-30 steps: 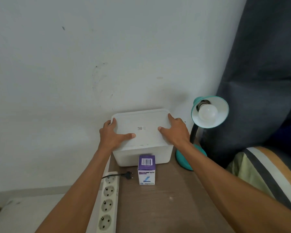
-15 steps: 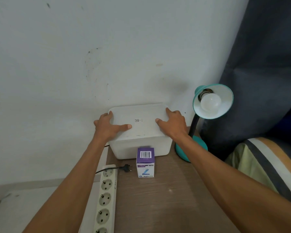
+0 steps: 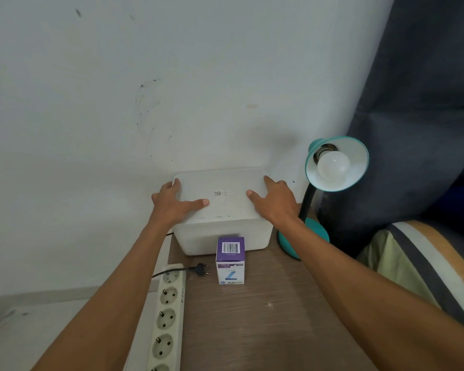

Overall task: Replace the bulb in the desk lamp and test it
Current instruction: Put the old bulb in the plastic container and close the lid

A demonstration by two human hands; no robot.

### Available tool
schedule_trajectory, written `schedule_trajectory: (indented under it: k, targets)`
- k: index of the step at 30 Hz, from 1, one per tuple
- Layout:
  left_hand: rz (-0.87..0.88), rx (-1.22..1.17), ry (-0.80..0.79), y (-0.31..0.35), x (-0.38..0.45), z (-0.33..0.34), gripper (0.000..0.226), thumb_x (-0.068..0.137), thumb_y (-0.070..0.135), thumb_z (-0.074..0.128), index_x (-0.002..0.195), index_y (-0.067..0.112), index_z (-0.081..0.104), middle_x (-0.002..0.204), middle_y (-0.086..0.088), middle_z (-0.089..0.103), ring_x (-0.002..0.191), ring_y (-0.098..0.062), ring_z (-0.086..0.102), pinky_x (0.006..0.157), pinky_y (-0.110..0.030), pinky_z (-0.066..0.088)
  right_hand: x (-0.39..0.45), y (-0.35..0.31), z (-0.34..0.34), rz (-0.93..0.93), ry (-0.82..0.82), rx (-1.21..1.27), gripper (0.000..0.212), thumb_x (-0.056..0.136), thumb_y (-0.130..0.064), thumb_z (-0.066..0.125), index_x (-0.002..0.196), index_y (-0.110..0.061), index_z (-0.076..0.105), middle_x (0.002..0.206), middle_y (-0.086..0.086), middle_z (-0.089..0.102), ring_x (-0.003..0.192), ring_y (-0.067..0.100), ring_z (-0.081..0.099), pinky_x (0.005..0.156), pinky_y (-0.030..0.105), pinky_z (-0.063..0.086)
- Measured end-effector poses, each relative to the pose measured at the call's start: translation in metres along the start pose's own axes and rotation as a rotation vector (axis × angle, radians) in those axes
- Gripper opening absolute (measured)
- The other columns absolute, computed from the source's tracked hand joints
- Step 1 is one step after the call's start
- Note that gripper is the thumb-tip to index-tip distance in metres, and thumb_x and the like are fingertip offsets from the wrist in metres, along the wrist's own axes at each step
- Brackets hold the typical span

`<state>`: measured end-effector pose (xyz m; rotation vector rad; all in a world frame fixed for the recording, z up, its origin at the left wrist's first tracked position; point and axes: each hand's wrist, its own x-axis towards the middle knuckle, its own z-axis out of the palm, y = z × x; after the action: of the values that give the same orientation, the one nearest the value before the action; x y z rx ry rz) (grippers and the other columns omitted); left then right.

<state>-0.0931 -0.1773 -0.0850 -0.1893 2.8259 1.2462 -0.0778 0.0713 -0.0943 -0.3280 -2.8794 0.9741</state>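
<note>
A teal desk lamp stands at the table's right rear, its shade tilted toward me with a white bulb screwed in, unlit. A purple and white bulb box stands in front of a white lidded container. My left hand grips the lid's left edge, thumb on top. My right hand grips the lid's right edge the same way. The lamp's black plug lies loose on the table, beside the power strip.
A white power strip with several sockets lies along the left edge of the wooden table. A white wall rises right behind the container. A dark curtain and striped bedding are on the right.
The view has tilted and shifted slightly; both hands stay on the container's lid in the same grip. Nothing else has visibly moved.
</note>
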Motion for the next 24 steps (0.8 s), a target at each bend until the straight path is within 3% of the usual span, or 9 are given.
schedule_trajectory:
  k: [3, 9, 15, 20, 24]
  targets:
    - [0.012, -0.016, 0.015, -0.004, 0.000, 0.002, 0.132, 0.054, 0.070, 0.070, 0.163, 0.016, 0.021, 0.168, -0.005, 0.023, 0.155, -0.029, 0.008, 0.124, -0.047, 0.019, 0.000, 0.002, 0.004, 0.009, 0.014, 0.023, 0.080, 0.093, -0.065, 0.051, 0.158, -0.024, 0.027, 0.152, 0.013, 0.040, 0.139, 0.032, 0.040, 0.107, 0.043, 0.041]
    - [0.052, -0.034, 0.038, -0.013, 0.006, 0.006, 0.121, 0.072, 0.061, 0.084, 0.163, 0.016, 0.021, 0.168, -0.005, 0.023, 0.155, -0.029, 0.010, 0.124, -0.048, 0.019, -0.002, 0.004, 0.006, 0.002, 0.030, 0.032, 0.079, 0.093, -0.066, 0.049, 0.157, -0.025, 0.027, 0.151, 0.014, 0.041, 0.138, 0.032, 0.041, 0.106, 0.043, 0.042]
    - [0.049, 0.004, 0.004, -0.008, -0.002, -0.003, 0.128, 0.062, 0.072, 0.072, 0.163, 0.013, 0.021, 0.166, -0.010, 0.025, 0.153, -0.033, 0.015, 0.123, -0.051, 0.023, -0.008, -0.008, -0.006, 0.040, -0.018, -0.052, 0.075, 0.096, -0.062, 0.047, 0.157, -0.025, 0.027, 0.151, 0.015, 0.039, 0.138, 0.035, 0.037, 0.105, 0.045, 0.041]
    - [0.131, -0.042, 0.210, -0.023, -0.040, -0.014, 0.099, 0.083, 0.052, 0.080, 0.159, 0.009, 0.033, 0.162, -0.012, 0.036, 0.149, -0.030, 0.028, 0.122, -0.044, 0.027, -0.028, -0.022, -0.022, -0.020, 0.047, -0.085, 0.063, 0.099, -0.049, 0.052, 0.152, -0.020, 0.038, 0.148, 0.014, 0.041, 0.138, 0.033, 0.034, 0.103, 0.046, 0.042]
    - [0.187, -0.026, 0.267, -0.056, -0.098, -0.013, 0.091, 0.084, 0.049, 0.079, 0.157, 0.011, 0.039, 0.160, -0.009, 0.042, 0.149, -0.024, 0.032, 0.119, -0.033, 0.028, -0.055, -0.035, -0.026, -0.125, 0.058, -0.025, 0.056, 0.099, -0.040, 0.057, 0.149, -0.018, 0.044, 0.147, 0.014, 0.045, 0.137, 0.032, 0.036, 0.104, 0.044, 0.041]
